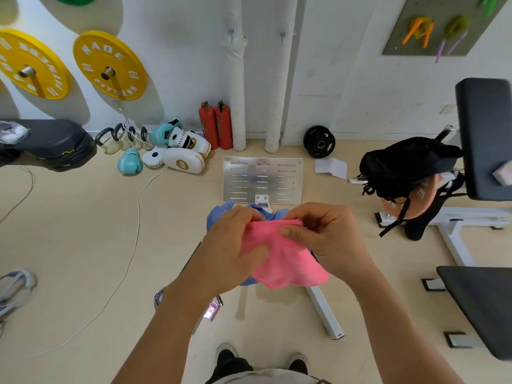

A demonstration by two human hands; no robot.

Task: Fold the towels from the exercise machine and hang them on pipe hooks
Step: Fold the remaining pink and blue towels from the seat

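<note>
A person looks down at their own two hands, which hold a pink towel at waist height above the floor. The left hand has its grip closed on the towel's left side, thumb pressed across the cloth. The right hand pinches the towel's top edge, likely lining up that edge for a fold. A blue towel shows just behind the pink towel, bunched under the left hand, probably waiting its turn. Beyond the pink towel a metal footplate of the exercise machine lies on the floor. Farther behind, two white pipes run up the wall, each bearing a small hook, both bare.
</note>
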